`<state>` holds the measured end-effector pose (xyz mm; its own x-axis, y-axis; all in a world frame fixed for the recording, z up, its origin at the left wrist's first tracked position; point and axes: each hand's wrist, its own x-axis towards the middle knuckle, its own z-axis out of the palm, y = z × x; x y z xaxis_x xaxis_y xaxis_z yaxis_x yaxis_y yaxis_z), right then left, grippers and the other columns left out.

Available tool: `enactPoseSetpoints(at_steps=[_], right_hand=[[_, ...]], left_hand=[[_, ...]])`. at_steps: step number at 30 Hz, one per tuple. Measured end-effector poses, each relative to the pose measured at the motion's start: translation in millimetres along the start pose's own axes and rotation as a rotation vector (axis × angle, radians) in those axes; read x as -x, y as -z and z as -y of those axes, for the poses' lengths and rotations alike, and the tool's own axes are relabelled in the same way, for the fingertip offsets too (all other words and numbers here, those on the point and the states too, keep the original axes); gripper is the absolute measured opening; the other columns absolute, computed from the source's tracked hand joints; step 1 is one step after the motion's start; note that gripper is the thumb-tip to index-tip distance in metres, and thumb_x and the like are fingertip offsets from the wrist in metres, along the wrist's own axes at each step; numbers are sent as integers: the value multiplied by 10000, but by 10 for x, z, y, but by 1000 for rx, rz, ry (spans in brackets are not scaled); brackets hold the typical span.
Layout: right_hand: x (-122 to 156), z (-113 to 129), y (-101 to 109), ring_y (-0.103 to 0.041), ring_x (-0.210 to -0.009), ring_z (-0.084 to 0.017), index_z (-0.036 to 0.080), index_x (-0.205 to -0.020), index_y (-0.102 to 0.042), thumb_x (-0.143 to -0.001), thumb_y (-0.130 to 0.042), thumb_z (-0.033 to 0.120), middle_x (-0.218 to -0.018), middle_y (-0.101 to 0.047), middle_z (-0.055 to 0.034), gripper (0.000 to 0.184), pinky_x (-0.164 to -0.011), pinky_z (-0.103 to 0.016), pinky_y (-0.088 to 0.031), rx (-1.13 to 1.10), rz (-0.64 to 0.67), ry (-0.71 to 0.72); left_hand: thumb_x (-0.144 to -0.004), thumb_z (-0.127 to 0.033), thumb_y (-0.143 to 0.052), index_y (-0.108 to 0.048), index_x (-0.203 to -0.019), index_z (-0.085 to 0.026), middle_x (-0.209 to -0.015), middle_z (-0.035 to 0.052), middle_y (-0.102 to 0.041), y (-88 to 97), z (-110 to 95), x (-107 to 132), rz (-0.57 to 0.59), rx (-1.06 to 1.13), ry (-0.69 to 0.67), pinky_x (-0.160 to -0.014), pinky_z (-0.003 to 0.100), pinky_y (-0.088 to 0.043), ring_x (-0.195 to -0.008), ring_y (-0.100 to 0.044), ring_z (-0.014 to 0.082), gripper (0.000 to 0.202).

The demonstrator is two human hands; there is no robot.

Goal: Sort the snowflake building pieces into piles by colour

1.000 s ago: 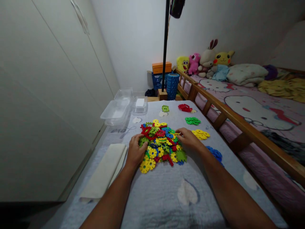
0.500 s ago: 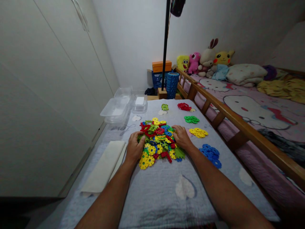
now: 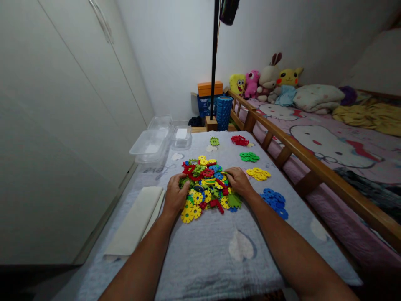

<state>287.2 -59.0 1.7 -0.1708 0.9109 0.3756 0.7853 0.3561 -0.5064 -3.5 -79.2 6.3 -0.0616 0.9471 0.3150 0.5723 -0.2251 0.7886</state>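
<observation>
The left hand (image 3: 176, 193), its grip parted, and right hand (image 3: 239, 182) — grip unclear — touch opposite sides of 1 toy pile (image 3: 208, 184).

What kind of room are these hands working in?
Most likely a bedroom, perhaps a child's: there is a bed with a wooden guard rail and a pink cartoon-cat bedsheet, and plush toys, including a Pikachu, sit at its far end.
</observation>
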Motion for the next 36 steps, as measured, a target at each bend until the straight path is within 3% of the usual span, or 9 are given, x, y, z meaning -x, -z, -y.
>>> enactPoseSetpoints(at_steps=[7, 13, 20, 23, 30, 36], right_hand=[[7, 58, 58, -586, -912, -218, 197, -836, -676, -827, -624, 164, -889, -663, -63, 63, -857, -343, -439, -51, -34, 12], [9, 95, 145, -593, -891, -200, 205, -836, -684, -893, -535, 219, -877, -640, -61, 161, -844, -331, -452, -152, -159, -5], [-32, 40, 171, -580, -783, -194, 194, -918, -678, -873, -532, 314, -801, -620, -40, 195, -758, -323, -459, -220, -277, -155], [-154, -113, 246, -565, -703, -180, 184, -977, -645, -804, -581, 322, -753, -612, -10, 230, -694, -308, -455, -255, -314, -291], [-572, -733, 634, -526, -675, -153, 205, -832, -590, -714, -558, 149, -747, -599, 8, 135, -663, -290, -432, -174, -315, -545], [-827, -1049, 721, -492, -673, -156, 194, -722, -572, -677, -555, 45, -701, -575, -11, 157, -703, -332, -382, -108, -353, -639]], left_hand=[[-876, -385, -543, -641, -1091, -216, -1179, 87, -640, -2, -18, 3, 6, -16, 4, -1093, 443, -443, -1183, -589, 257, 290], [-881, -379, -542, -640, -1085, -217, -1161, 84, -645, -23, -1, 0, 1, -20, -6, -1086, 444, -449, -1171, -592, 254, 278], [-876, -394, -543, -645, -1084, -209, -1157, 91, -650, -27, 9, 2, 2, -28, -20, -1085, 456, -448, -1170, -594, 263, 296], [-876, -402, -544, -645, -1087, -214, -1153, 89, -654, -20, 11, 6, 3, -29, -23, -1081, 455, -450, -1168, -596, 262, 300], [-866, -404, -554, -640, -1084, -216, -1168, 94, -647, -5, 8, 15, 19, -22, -5, -1090, 460, -445, -1175, -594, 266, 300], [-848, -365, -565, -636, -1089, -225, -1166, 87, -647, -14, 33, 21, 12, -34, -24, -1086, 458, -447, -1175, -594, 264, 288]])
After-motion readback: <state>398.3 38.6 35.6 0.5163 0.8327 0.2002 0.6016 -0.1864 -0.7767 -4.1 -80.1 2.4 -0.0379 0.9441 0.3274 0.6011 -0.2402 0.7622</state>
